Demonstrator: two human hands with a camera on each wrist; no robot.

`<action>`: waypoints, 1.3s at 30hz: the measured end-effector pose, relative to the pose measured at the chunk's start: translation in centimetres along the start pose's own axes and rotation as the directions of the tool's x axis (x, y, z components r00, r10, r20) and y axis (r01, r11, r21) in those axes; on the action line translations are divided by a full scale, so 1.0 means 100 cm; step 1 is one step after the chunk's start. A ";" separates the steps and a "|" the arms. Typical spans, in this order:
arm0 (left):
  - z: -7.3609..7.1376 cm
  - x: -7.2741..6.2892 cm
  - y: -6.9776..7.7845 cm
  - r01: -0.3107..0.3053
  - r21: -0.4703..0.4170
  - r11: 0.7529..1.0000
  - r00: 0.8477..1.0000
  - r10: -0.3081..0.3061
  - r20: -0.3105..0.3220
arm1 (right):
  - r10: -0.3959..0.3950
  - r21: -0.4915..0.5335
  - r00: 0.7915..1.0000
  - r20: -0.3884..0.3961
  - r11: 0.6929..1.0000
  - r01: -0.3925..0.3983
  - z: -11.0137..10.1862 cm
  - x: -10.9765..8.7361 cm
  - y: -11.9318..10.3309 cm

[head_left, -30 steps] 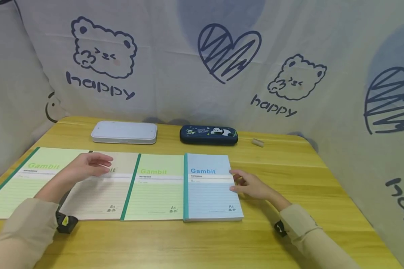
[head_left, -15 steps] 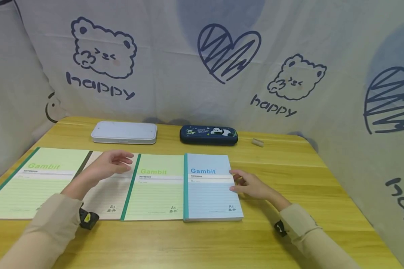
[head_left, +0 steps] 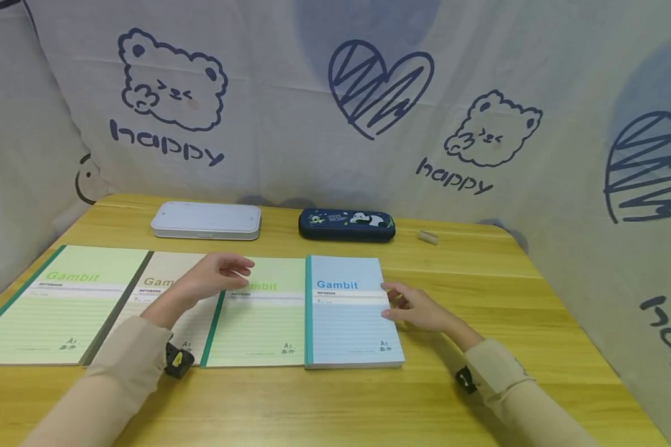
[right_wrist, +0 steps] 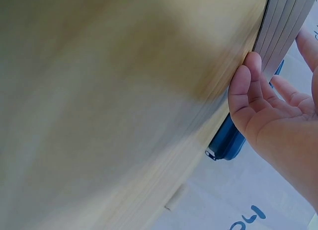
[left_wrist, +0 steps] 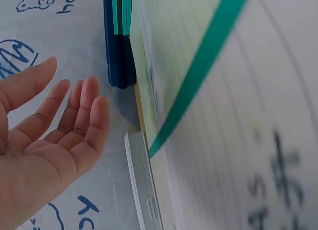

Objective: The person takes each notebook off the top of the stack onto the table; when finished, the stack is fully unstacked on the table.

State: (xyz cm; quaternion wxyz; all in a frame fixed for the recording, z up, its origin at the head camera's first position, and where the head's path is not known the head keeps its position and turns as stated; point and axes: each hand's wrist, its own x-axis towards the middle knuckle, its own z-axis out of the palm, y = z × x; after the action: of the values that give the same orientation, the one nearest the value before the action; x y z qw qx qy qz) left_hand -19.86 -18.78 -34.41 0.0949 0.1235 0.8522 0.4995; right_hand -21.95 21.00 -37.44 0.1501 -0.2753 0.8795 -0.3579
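Observation:
My left hand (head_left: 218,276) hovers over the join between the beige notebook (head_left: 196,323) and the green notebook (head_left: 257,329) beside it. Its fingers are loosely bent with nothing in them; the left wrist view shows the palm bare. At the row's right end lies a blue notebook (head_left: 352,329), on top of a stack whose several page edges (right_wrist: 280,26) show in the right wrist view. My right hand (head_left: 419,307) rests by this stack's right side, fingertips and thumb at the page edges, fingers relaxed. Another green notebook (head_left: 50,316) lies far left.
Behind the notebooks stand a white pencil case (head_left: 207,218) and a dark blue panda pencil case (head_left: 346,225). A small tan eraser-like piece (head_left: 428,237) lies to their right. A printed cloth (head_left: 291,143) hangs behind the wooden table (head_left: 481,279).
My left hand has moved right, from the left green and beige notebooks to the second green one. The right hand and all the notebooks have stayed in place.

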 end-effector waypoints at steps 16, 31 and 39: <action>0.042 0.024 0.016 -0.028 -0.012 1.000 0.996 0.029 0.089 | -0.021 -0.019 1.000 -0.003 1.000 0.021 -0.001 -0.001 -0.001; 0.069 0.040 0.031 -0.001 0.071 0.997 0.986 -0.011 0.168 | -0.018 -0.034 1.000 -0.012 0.999 0.018 -0.001 0.000 -0.001; 0.077 0.046 0.036 0.046 0.146 0.988 0.980 -0.073 0.187 | 0.009 -0.011 1.000 -0.010 1.000 -0.009 0.000 0.000 -0.002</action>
State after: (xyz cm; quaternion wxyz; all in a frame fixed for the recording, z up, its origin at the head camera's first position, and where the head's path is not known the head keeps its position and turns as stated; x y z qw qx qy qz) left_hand -21.61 -9.36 -35.17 0.1824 0.1518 0.8755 0.4209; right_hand -21.87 20.92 -37.26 0.1458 -0.2703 0.8834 -0.3538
